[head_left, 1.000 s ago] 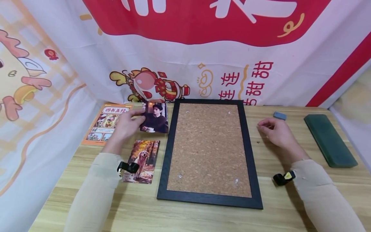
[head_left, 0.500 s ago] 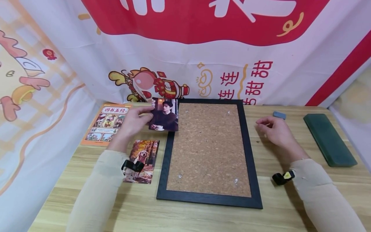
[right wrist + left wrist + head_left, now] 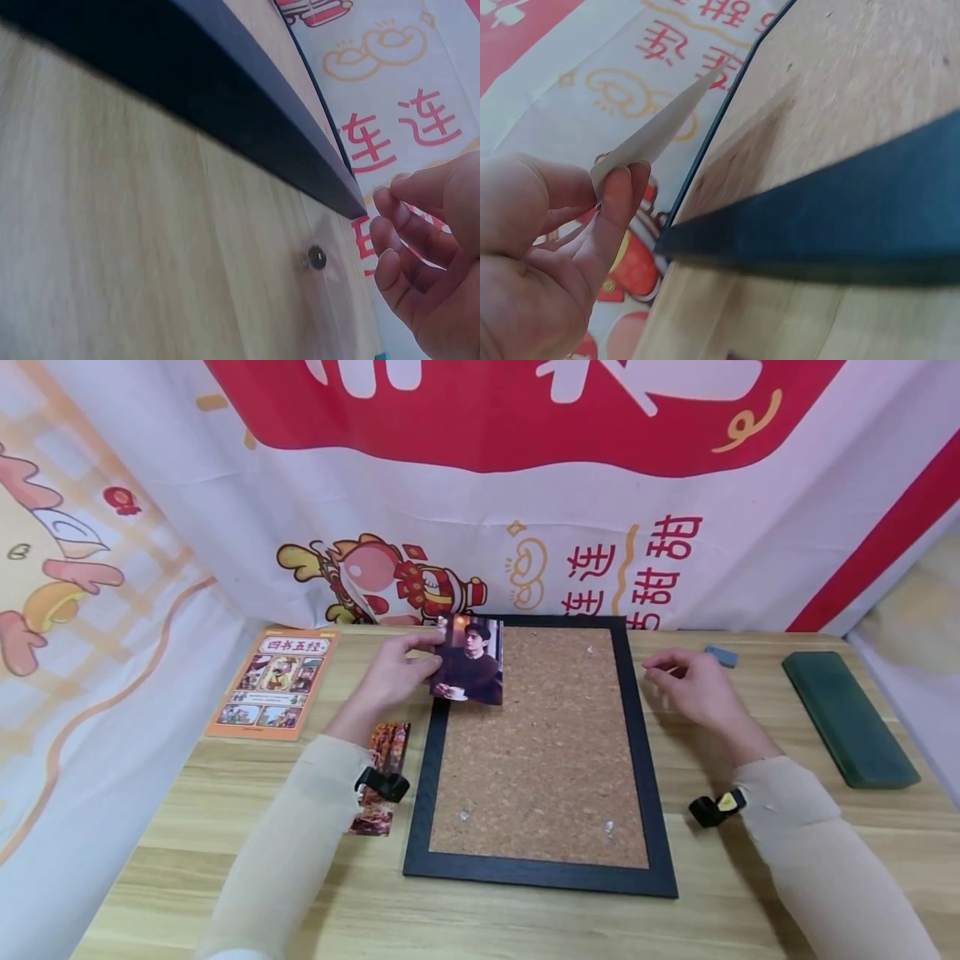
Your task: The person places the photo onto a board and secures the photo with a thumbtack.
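My left hand (image 3: 400,675) pinches the left edge of a portrait photo (image 3: 471,664) of a person with a cup, thumb and fingertips on it. In the left wrist view the photo (image 3: 660,131) is nearly edge-on and raised above the surface. It overlaps the upper left of a cork board (image 3: 547,752) with a black frame. My right hand (image 3: 696,689) hovers beside the board's right edge, fingers loosely curled, nothing visible between them. Below it a small round-headed tack (image 3: 316,257) lies on the table. A dog photo (image 3: 382,777) is partly hidden under my left forearm.
At the left lies an orange comic-style booklet (image 3: 273,685). A small blue block (image 3: 722,657) and a long green case (image 3: 851,718) are at the right. Several small shiny spots (image 3: 609,828) show near the cork's corners. A printed cloth (image 3: 420,493) hangs behind the table.
My left hand has carried the portrait photo rightward, from beside the board to over its upper left corner. My right hand has shifted slightly left, toward the frame.
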The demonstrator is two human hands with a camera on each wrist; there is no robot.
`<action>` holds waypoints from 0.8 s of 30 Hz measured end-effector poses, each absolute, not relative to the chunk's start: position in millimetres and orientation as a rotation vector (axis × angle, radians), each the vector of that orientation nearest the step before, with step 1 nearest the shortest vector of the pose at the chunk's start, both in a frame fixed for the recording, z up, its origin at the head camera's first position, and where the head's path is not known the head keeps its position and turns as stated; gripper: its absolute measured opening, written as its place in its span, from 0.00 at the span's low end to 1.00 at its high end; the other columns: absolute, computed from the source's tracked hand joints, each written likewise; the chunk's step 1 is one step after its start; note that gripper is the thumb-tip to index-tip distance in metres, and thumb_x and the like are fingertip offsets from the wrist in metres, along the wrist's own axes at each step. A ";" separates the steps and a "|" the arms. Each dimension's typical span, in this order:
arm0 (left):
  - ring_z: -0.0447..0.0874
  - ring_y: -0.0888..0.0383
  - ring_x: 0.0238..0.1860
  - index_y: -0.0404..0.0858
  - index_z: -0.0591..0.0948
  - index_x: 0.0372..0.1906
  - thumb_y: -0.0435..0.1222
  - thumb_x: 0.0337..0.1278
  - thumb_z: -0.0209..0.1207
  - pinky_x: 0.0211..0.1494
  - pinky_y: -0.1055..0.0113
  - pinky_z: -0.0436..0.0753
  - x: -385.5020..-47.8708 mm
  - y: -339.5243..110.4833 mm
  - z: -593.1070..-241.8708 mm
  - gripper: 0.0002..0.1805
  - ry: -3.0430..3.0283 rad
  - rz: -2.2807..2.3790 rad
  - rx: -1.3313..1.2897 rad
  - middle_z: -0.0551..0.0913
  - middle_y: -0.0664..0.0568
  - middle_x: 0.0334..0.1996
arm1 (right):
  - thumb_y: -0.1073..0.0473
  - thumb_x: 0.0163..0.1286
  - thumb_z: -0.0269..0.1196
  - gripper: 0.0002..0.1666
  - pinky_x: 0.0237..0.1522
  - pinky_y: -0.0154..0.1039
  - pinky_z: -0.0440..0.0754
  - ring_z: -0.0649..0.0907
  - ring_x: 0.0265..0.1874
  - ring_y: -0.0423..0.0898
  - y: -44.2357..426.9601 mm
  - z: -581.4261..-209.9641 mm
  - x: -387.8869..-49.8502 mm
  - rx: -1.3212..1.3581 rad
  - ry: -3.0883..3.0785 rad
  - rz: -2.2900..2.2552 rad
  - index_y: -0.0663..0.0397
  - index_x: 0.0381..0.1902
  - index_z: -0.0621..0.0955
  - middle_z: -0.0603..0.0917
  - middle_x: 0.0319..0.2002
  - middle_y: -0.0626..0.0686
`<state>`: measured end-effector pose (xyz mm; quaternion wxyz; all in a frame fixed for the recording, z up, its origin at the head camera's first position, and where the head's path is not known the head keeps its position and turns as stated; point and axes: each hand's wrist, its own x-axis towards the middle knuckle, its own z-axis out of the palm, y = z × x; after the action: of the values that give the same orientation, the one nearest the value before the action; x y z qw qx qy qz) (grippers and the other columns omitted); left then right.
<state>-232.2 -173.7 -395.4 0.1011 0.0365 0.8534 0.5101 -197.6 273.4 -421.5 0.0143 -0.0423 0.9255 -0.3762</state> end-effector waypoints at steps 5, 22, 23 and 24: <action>0.87 0.55 0.47 0.39 0.81 0.72 0.33 0.79 0.58 0.43 0.70 0.83 -233.4 -156.5 -399.2 0.22 2.528 1.507 0.106 0.80 0.40 0.66 | 0.58 0.82 0.62 0.15 0.32 0.32 0.78 0.80 0.35 0.43 262.1 -420.2 -201.4 -0.180 2.872 -1.222 0.61 0.55 0.87 0.88 0.41 0.62; 0.76 0.60 0.19 0.33 0.81 0.71 0.28 0.78 0.58 0.22 0.69 0.81 -240.8 -107.3 -417.0 0.21 2.364 1.655 0.083 0.81 0.40 0.52 | 0.59 0.83 0.62 0.12 0.42 0.40 0.80 0.81 0.43 0.53 222.0 -418.7 -214.2 -0.132 2.798 -1.229 0.58 0.55 0.86 0.87 0.47 0.61; 0.75 0.60 0.19 0.34 0.80 0.71 0.28 0.78 0.58 0.21 0.69 0.80 -241.3 -104.8 -417.6 0.21 2.360 1.650 0.090 0.81 0.40 0.52 | 0.59 0.83 0.62 0.12 0.43 0.40 0.80 0.82 0.44 0.53 220.1 -419.1 -214.8 -0.135 2.795 -1.233 0.58 0.56 0.86 0.87 0.48 0.61; 0.75 0.60 0.19 0.34 0.80 0.71 0.28 0.78 0.58 0.21 0.69 0.80 -242.1 -102.2 -418.1 0.22 2.356 1.643 0.095 0.81 0.40 0.52 | 0.59 0.83 0.62 0.12 0.44 0.41 0.79 0.82 0.45 0.54 218.2 -419.4 -215.3 -0.135 2.788 -1.239 0.58 0.56 0.86 0.87 0.49 0.61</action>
<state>-242.1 -102.2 -418.1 0.1335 0.0328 0.8125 0.5665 -215.3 218.2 -419.4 0.0438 -0.0441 0.9120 -0.4055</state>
